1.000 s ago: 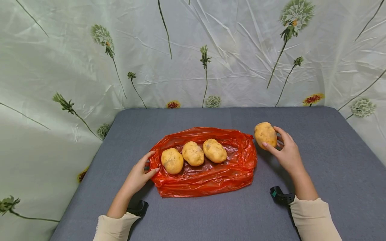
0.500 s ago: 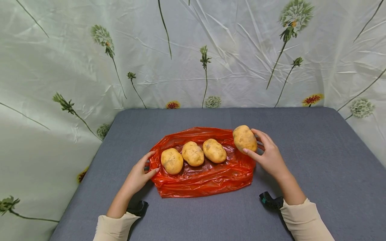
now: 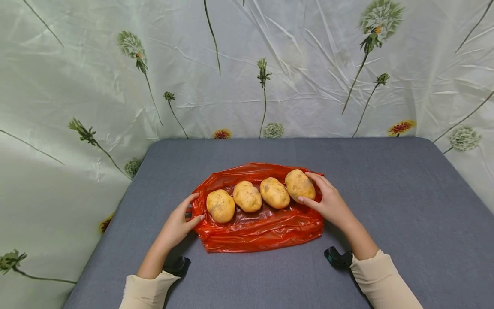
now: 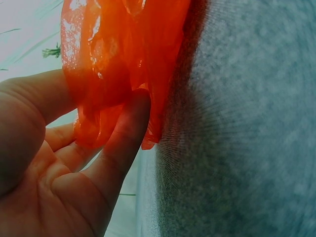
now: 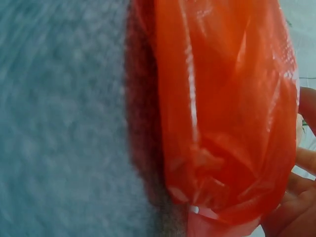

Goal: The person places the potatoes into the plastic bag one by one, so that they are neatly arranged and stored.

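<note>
An open red plastic bag (image 3: 262, 234) lies spread on the grey table. Three yellow potatoes sit in a row inside it: a left one (image 3: 220, 206), a middle one (image 3: 247, 196) and one to its right (image 3: 275, 193). At the right end of the row, my right hand (image 3: 328, 201) holds another potato (image 3: 299, 186) between thumb and fingers, over the bag. My left hand (image 3: 178, 223) holds the bag's left edge. In the left wrist view, its fingers (image 4: 118, 143) and thumb lie against the thin red plastic. The right wrist view shows the bag's outer side, hiding the potato.
The grey table (image 3: 247, 283) reaches back to a pale, flower-printed cloth (image 3: 231, 86) hanging behind it and along the left side. Black wrist devices, a left one (image 3: 177, 267) and a right one (image 3: 338, 257), sit under the forearms.
My right hand has carried its potato leftward from beside the bag to over the bag's right end, close to the other potatoes. The left hand has stayed at the left edge.
</note>
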`<state>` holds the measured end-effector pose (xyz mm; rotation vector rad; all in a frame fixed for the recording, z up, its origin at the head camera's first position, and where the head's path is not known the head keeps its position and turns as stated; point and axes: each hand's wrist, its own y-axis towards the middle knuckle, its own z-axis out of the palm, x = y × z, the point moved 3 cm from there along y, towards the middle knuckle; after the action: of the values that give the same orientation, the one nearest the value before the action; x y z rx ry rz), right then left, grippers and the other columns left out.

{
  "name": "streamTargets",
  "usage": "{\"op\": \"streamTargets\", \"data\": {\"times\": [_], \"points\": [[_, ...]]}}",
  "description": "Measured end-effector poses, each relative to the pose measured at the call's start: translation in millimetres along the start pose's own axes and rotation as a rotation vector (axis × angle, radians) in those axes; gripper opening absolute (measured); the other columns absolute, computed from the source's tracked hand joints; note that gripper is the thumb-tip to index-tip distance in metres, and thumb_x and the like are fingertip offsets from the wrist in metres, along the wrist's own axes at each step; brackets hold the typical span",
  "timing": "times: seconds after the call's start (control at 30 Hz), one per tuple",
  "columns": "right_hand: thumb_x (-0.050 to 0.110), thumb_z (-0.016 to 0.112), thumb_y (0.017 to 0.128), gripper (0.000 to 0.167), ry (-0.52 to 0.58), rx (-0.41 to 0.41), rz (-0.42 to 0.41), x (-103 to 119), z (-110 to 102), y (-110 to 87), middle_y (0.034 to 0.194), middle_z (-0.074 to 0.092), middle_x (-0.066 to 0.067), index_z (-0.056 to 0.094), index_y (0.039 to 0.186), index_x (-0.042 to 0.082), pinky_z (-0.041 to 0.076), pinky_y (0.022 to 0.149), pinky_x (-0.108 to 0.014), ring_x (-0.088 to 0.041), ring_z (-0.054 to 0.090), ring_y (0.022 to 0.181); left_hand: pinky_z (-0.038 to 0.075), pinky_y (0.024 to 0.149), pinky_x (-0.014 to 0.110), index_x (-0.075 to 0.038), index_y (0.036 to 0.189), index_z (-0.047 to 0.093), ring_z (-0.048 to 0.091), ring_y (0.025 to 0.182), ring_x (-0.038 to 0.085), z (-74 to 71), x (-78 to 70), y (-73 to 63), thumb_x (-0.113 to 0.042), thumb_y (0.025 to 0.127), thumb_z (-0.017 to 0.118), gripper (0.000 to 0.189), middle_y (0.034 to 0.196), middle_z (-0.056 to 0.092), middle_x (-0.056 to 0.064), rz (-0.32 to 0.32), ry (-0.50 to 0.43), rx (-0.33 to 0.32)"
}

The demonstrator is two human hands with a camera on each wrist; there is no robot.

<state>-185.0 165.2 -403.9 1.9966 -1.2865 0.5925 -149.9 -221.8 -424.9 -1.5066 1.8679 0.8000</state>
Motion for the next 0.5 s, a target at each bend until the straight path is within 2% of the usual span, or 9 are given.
{"op": "streamTargets", "data": {"times": [0.1,0.33,0.5], "points": [[0.031,0.072,0.076,0.068,0.002,0.026,0.020,-1.2,1.0,1.0,0.130,0.041,-0.014,0.040,0.132,0.009,0.033,0.092,-0.051,-0.031,0.039,0.117,0.051,0.067,0.034,-0.006,0.133,0.037,0.052,0.096,0.034,-0.4,-0.6,0.3,-0.010,0.080,0.068,0.061,0.124,0.044,0.022,0.002,-0.001,0.001],[0.033,0.070,0.078,0.070,0.001,0.146,0.056,-3.3,8.5,3.2,0.132,0.039,-0.018,0.038,0.132,0.003,0.030,0.095,-0.050,-0.034,0.036,0.120,0.051,0.067,0.035,-0.006,0.133,0.038,0.052,0.097,0.035,-1.6,-1.8,0.9,-0.012,0.080,0.068,0.061,0.125,0.043,0.022,0.008,-0.001,-0.001],[0.032,0.070,0.078,0.069,0.000,0.147,0.054,-3.4,10.0,2.5,0.132,0.039,-0.017,0.038,0.132,0.003,0.030,0.096,-0.049,-0.033,0.035,0.121,0.051,0.068,0.037,-0.006,0.133,0.037,0.052,0.097,0.035,-1.8,-2.2,1.3,-0.012,0.081,0.068,0.060,0.125,0.043,0.023,0.015,-0.004,-0.003]]}}
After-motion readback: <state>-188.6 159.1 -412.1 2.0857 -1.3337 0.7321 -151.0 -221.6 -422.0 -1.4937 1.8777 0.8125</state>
